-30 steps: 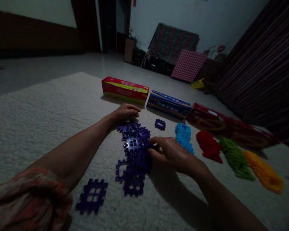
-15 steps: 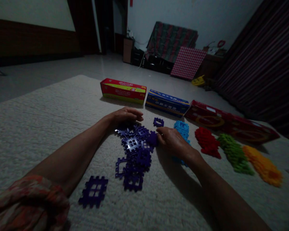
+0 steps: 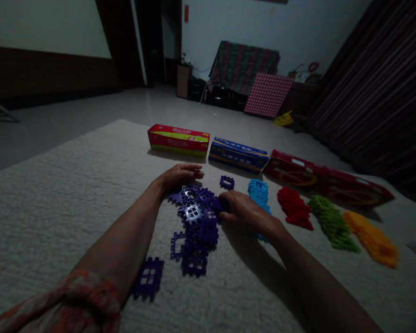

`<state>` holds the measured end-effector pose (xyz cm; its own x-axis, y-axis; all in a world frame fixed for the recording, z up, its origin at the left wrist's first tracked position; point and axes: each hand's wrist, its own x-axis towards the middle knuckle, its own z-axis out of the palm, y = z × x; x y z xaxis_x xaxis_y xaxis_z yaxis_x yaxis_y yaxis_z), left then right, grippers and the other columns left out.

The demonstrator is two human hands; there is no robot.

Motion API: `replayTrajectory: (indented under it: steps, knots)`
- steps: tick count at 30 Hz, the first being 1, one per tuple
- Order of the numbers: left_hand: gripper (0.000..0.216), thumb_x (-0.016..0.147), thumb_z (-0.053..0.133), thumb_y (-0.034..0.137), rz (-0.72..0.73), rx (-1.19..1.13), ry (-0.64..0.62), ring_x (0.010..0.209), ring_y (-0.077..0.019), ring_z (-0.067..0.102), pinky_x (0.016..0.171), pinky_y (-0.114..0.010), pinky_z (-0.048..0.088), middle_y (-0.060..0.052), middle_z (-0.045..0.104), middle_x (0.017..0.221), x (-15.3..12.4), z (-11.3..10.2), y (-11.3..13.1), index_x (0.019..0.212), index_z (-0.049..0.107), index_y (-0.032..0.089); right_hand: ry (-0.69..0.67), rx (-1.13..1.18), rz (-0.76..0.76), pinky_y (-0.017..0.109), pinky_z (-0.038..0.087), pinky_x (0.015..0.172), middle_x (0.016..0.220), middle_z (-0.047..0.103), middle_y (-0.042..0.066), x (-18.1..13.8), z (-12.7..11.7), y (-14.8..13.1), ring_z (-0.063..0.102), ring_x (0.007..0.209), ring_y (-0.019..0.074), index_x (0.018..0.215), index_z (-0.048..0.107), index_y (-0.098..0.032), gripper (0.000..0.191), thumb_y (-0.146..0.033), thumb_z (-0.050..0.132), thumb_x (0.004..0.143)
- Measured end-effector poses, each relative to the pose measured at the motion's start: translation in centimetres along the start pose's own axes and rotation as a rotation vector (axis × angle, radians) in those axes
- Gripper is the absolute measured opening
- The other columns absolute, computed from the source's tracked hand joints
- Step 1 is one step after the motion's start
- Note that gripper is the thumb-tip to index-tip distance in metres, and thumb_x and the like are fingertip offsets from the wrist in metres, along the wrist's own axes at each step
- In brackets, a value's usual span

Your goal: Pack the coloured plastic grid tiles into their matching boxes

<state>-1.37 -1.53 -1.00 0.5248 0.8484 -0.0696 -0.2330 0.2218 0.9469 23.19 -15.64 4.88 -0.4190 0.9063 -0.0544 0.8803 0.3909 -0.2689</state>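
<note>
On the pale rug (image 3: 55, 194), the right hand (image 3: 241, 210) pinches a purple tile (image 3: 219, 203), the left hand (image 3: 180, 175) lies spread.

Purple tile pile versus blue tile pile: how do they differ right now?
The purple tile pile is spread loosely, with single tiles lying apart; the blue tile pile is a compact heap. Both hands are at the purple pile, left hand at its far edge, right hand at its side; the blue one lies just behind the right hand. Both lie on the white carpet.
</note>
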Motion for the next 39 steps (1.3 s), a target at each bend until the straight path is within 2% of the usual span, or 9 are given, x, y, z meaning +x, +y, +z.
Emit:
replayTrajectory:
  steps: [5, 8, 11, 17, 24, 28, 32, 39]
  knots:
    - [0.044, 0.067, 0.074, 0.011, 0.012, -0.086, -0.007, 0.098, -0.0278, 0.073, 0.098, -0.051, 0.053, -0.014, 0.078, 0.100, 0.0, 0.2, 0.0, 0.110, 0.073, 0.013, 0.169, 0.059, -0.016, 0.041, 0.048, 0.093, 0.118, 0.066, 0.013, 0.8, 0.3, 0.9, 0.063, 0.107, 0.0269, 0.121, 0.062, -0.020, 0.038, -0.023, 0.070, 0.084]
    - [0.043, 0.067, 0.075, 0.011, 0.035, -0.088, 0.039, 0.093, -0.0257, 0.073, 0.093, -0.048, 0.055, -0.014, 0.078, 0.099, -0.2, 0.4, -0.2, 0.110, 0.073, 0.013, 0.311, 0.069, -0.010, 0.041, 0.048, 0.097, 0.121, 0.065, 0.014, 1.8, 0.1, 1.5, 0.062, 0.111, 0.0267, 0.124, 0.061, -0.018, 0.042, -0.022, 0.069, 0.082]
    - [0.044, 0.067, 0.077, 0.013, 0.080, -0.080, 0.101, 0.093, -0.0250, 0.073, 0.090, -0.044, 0.056, -0.014, 0.078, 0.100, -0.4, 0.4, -0.4, 0.110, 0.073, 0.013, 0.380, 0.050, 0.026, 0.041, 0.048, 0.098, 0.120, 0.066, 0.013, 2.6, -0.4, 2.1, 0.062, 0.111, 0.0267, 0.122, 0.063, -0.018, 0.043, -0.018, 0.069, 0.079]
    - [0.044, 0.060, 0.081, 0.017, 0.139, -0.074, 0.201, 0.092, -0.0235, 0.073, 0.080, -0.034, 0.057, -0.013, 0.078, 0.098, -1.2, 0.9, -0.1, 0.104, 0.075, 0.013, 0.282, -0.051, 0.166, 0.038, 0.044, 0.101, 0.127, 0.066, 0.014, 2.9, -1.8, 3.2, 0.061, 0.117, 0.0261, 0.126, 0.063, -0.016, 0.044, -0.019, 0.065, 0.082]
    - [0.046, 0.061, 0.082, 0.016, 0.096, -0.083, 0.156, 0.086, -0.0244, 0.074, 0.081, -0.041, 0.060, -0.014, 0.078, 0.096, -1.4, 1.4, 0.2, 0.106, 0.075, 0.012, 0.201, -0.139, 0.259, 0.045, 0.038, 0.106, 0.134, 0.064, 0.015, 3.8, -1.4, 4.5, 0.057, 0.126, 0.0299, 0.131, 0.061, -0.018, 0.048, -0.026, 0.066, 0.084]
    - [0.041, 0.064, 0.081, 0.015, 0.068, -0.113, 0.129, 0.084, -0.0251, 0.074, 0.079, -0.044, 0.062, -0.013, 0.078, 0.093, -0.8, 1.0, 0.2, 0.105, 0.074, 0.012, 0.162, -0.154, 0.252, 0.045, 0.036, 0.106, 0.134, 0.065, 0.015, 4.7, -1.2, 5.5, 0.056, 0.127, 0.0306, 0.130, 0.063, -0.019, 0.046, -0.027, 0.064, 0.085]
    - [0.039, 0.067, 0.079, 0.013, 0.054, -0.115, 0.133, 0.084, -0.0235, 0.074, 0.078, -0.039, 0.061, -0.014, 0.078, 0.091, -0.5, 0.7, 0.2, 0.105, 0.074, 0.011, 0.146, -0.162, 0.231, 0.047, 0.034, 0.105, 0.133, 0.065, 0.015, 5.3, -1.2, 6.2, 0.055, 0.128, 0.0327, 0.130, 0.064, -0.018, 0.047, -0.030, 0.065, 0.085]
    - [0.037, 0.070, 0.078, 0.012, 0.049, -0.092, 0.147, 0.084, -0.0217, 0.074, 0.080, -0.036, 0.059, -0.013, 0.078, 0.093, -0.5, 0.7, 0.1, 0.107, 0.074, 0.011, 0.151, -0.120, 0.180, 0.049, 0.032, 0.107, 0.135, 0.065, 0.015, 5.6, -1.1, 5.9, 0.053, 0.129, 0.0330, 0.130, 0.063, -0.018, 0.047, -0.032, 0.065, 0.085]
